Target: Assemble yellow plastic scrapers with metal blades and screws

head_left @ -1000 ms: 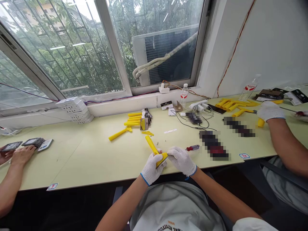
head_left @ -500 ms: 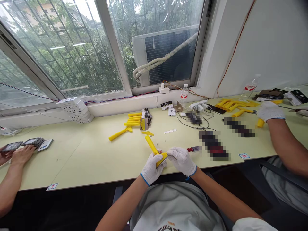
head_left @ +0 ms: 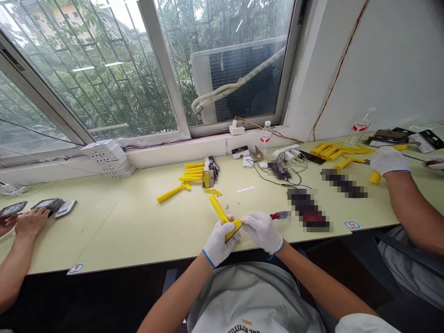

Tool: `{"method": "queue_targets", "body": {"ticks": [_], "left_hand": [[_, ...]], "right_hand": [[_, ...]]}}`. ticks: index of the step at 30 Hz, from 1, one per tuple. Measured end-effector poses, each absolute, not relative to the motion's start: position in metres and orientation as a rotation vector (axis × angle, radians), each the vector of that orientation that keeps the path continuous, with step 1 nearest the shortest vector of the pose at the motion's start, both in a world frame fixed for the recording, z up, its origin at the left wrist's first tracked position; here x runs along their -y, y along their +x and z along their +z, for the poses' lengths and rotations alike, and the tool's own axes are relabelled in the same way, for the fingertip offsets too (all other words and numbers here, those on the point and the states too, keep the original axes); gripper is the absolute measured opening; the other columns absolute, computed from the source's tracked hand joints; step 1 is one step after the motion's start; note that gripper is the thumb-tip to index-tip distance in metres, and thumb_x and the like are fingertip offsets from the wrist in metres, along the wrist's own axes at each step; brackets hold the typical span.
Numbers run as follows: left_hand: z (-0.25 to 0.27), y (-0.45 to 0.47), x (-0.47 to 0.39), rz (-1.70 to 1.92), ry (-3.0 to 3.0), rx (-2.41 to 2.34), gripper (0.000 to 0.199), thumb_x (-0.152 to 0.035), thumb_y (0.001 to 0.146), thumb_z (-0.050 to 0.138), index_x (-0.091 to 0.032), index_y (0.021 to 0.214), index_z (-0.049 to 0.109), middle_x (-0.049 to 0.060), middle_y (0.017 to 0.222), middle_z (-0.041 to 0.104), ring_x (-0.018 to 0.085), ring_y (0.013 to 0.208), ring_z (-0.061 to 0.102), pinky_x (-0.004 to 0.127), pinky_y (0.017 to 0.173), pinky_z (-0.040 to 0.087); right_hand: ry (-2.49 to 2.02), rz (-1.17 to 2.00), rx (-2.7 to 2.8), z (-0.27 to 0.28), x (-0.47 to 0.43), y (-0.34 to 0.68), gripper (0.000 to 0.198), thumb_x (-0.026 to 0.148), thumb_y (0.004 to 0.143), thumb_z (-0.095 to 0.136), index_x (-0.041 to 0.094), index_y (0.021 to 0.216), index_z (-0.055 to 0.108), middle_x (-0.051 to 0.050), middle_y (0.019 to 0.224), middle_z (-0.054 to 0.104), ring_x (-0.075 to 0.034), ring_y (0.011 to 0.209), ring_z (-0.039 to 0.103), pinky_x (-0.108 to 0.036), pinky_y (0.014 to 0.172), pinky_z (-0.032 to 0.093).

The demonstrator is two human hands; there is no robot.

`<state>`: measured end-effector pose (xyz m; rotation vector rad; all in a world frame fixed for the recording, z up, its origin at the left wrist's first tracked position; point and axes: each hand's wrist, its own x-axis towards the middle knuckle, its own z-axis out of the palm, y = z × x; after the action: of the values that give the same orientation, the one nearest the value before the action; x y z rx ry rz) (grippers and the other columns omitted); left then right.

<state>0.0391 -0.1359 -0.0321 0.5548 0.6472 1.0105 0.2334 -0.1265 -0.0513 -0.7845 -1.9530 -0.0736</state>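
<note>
My left hand (head_left: 220,244), in a white knit glove with blue trim, is closed around a yellow scraper (head_left: 218,209). The scraper's handle points up and away to the left, and a metal blade edge shows along its wide head. My right hand (head_left: 262,232), gloved alike, has its fingers pinched at the right end of that head; anything small between them is hidden. A screwdriver (head_left: 279,215) with a red and clear handle lies just beyond my right hand. Small metal bits (head_left: 227,206) and a flat yellow piece (head_left: 212,192) lie past the scraper.
More yellow scrapers (head_left: 192,173) lie beside packaging cards (head_left: 212,166) further back. A bottle (head_left: 265,138), cables and a power strip (head_left: 287,152) stand near the wall. A gloved co-worker's hand (head_left: 390,160) is at the right; another person's hands (head_left: 33,221) handle grey devices at the left.
My hands and the scraper stay practically where they were. At the left, the other person's hands have shifted slightly, with a grey device moved a little left.
</note>
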Motion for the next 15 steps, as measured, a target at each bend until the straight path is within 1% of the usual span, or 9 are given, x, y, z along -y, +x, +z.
{"method": "queue_targets", "body": {"ticks": [7,15], "left_hand": [[-0.036,0.0383,0.1348,1.01,0.556,-0.64,0.043,-0.024,0.074,0.09,-0.021,0.104,0.061,0.0,0.089,0.064,0.013,0.073,0.06,0.025,0.065,0.05],[-0.0395,0.037,0.1337,0.996,0.56,-0.634,0.041,-0.024,0.075,0.089,-0.021,0.105,0.061,0.001,0.09,0.064,0.013,0.073,0.061,0.024,0.065,0.052]], "right_hand": [[-0.792,-0.068,1.963,-0.0529,0.1265,0.2337,0.019,0.012,0.1,0.065,0.024,0.115,0.068,-0.003,0.096,0.073,-0.016,0.084,0.066,-0.029,0.076,0.05],[-0.791,-0.029,1.969,-0.053,0.1267,0.2349,0.016,0.013,0.1,0.065,0.023,0.112,0.069,-0.002,0.093,0.071,-0.016,0.082,0.064,-0.028,0.075,0.047]]}}
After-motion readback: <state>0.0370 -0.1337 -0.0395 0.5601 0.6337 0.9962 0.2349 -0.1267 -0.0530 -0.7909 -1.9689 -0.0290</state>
